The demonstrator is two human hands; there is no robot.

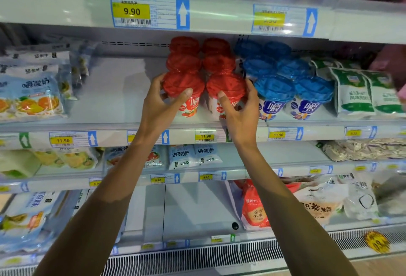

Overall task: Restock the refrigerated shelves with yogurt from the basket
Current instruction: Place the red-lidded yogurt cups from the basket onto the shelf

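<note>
Two rows of red-lidded yogurt cups stand on the middle refrigerated shelf (114,121). My left hand (160,104) wraps around the front left red-lidded cup (183,84), thumb on its front. My right hand (239,110) grips the front right red-lidded cup (226,85) the same way. Both cups stand upright at the shelf's front edge. Behind them more red-lidded cups (201,55) line up toward the back. The basket is out of view.
Blue-lidded yogurt cups (292,87) stand just right of the red ones, then green-and-white pouches (362,95). Orange-printed bags (30,97) lie at the left, with bare shelf between. Price tags line the shelf edges. Another person's hand (393,66) shows at the far right.
</note>
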